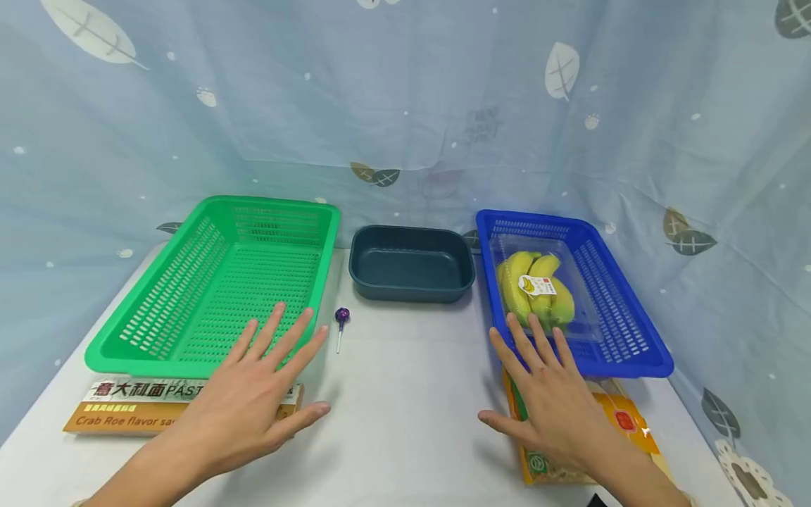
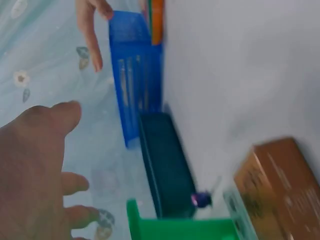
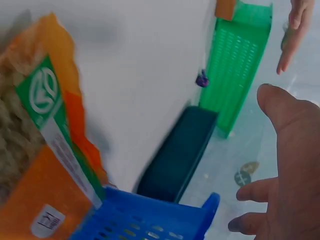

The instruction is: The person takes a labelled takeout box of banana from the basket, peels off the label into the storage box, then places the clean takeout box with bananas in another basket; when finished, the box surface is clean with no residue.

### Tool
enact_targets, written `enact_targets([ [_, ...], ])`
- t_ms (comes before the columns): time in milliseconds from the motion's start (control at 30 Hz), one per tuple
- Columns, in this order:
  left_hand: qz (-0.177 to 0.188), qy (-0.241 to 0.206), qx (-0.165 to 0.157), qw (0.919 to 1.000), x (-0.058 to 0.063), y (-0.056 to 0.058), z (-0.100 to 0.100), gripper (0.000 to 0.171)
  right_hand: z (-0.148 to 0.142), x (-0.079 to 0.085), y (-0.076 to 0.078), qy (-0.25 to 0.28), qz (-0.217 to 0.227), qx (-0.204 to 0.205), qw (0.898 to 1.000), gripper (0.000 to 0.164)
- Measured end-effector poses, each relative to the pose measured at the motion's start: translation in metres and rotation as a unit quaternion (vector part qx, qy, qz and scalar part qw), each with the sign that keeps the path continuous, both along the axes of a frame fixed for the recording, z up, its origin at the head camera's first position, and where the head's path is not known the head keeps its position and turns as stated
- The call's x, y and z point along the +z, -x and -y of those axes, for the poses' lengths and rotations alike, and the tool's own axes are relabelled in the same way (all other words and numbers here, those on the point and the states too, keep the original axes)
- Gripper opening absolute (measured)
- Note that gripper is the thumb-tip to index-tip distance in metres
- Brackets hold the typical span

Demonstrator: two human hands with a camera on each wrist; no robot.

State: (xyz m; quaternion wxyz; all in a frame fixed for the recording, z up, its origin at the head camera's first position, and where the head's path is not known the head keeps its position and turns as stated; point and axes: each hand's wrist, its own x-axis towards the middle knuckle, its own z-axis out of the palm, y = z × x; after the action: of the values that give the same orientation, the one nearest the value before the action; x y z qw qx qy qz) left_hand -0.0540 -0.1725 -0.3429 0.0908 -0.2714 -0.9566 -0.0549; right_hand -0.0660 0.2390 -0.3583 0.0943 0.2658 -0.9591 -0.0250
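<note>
While the left hand hangs with its fingers spread apart and holding nothing, it hides the middle of the pasta box, cutting its lettering short. That box lies toward the table's near left corner, just before the green basket. The right hand, fingers also apart and gripping nothing, covers much of the orange bag toward the near right corner; the bag's pale contents are hard to identify. Its fingertips overlap the blue basket, which holds packed bananas. Between the baskets, a dark tray stands along the far edge. A lollipop, blurred in the left wrist view, lies beside the green basket. Near the right forearm, a black shape is cut off, unidentifiable.
</note>
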Motion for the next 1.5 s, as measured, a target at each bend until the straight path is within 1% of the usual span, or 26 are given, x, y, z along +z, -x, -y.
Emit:
enact_targets([
  [67, 0.012, -0.019, -0.010, 0.9997, 0.002, 0.001, -0.007, 0.083, 0.000, 0.005, 0.002, 0.012, 0.019, -0.006, 1.000, 0.106],
  [167, 0.020, -0.057, -0.031, 0.9977, 0.004, 0.005, -0.017, 0.080, -0.002, 0.012, 0.005, 0.030, 0.038, -0.014, 0.999, 0.103],
  [267, 0.027, -0.098, -0.052, 0.9935, 0.004, 0.011, -0.026, 0.080, -0.005, 0.019, 0.008, 0.045, 0.049, -0.020, 0.998, 0.100],
  [367, 0.045, -0.135, -0.066, 0.9876, 0.004, 0.016, -0.035, 0.081, -0.008, 0.025, 0.012, 0.060, 0.054, -0.024, 0.996, 0.098],
  [533, 0.085, -0.186, -0.068, 0.9764, 0.004, 0.023, -0.053, 0.079, -0.013, 0.033, 0.018, 0.082, 0.050, -0.027, 0.995, 0.096],
  [667, 0.108, -0.228, -0.056, 0.9661, 0.005, 0.028, -0.069, 0.077, -0.019, 0.043, 0.024, 0.099, 0.053, -0.036, 0.993, 0.095],
  [733, 0.118, -0.256, -0.052, 0.9580, 0.003, 0.032, -0.076, 0.076, -0.021, 0.048, 0.027, 0.107, 0.064, -0.046, 0.991, 0.095],
  [833, 0.137, -0.305, -0.049, 0.9411, 0.001, 0.036, -0.086, 0.075, -0.024, 0.056, 0.031, 0.115, 0.078, -0.055, 0.989, 0.094],
  [933, 0.157, -0.356, -0.055, 0.9198, -0.002, 0.042, -0.097, 0.073, -0.027, 0.061, 0.037, 0.121, 0.096, -0.070, 0.986, 0.094],
  [1067, 0.189, -0.398, -0.055, 0.8960, -0.005, 0.050, -0.112, 0.071, -0.033, 0.068, 0.044, 0.128, 0.110, -0.087, 0.982, 0.093],
  [1267, 0.234, -0.422, -0.052, 0.8744, -0.005, 0.057, -0.131, 0.072, -0.039, 0.075, 0.054, 0.134, 0.105, -0.090, 0.981, 0.092],
  [1400, 0.268, -0.441, -0.055, 0.8549, -0.005, 0.061, -0.141, 0.071, -0.044, 0.079, 0.061, 0.133, 0.114, -0.102, 0.979, 0.093],
  [1500, 0.284, -0.446, -0.054, 0.8471, -0.007, 0.066, -0.149, 0.070, -0.049, 0.081, 0.067, 0.138, 0.122, -0.110, 0.977, 0.093],
])
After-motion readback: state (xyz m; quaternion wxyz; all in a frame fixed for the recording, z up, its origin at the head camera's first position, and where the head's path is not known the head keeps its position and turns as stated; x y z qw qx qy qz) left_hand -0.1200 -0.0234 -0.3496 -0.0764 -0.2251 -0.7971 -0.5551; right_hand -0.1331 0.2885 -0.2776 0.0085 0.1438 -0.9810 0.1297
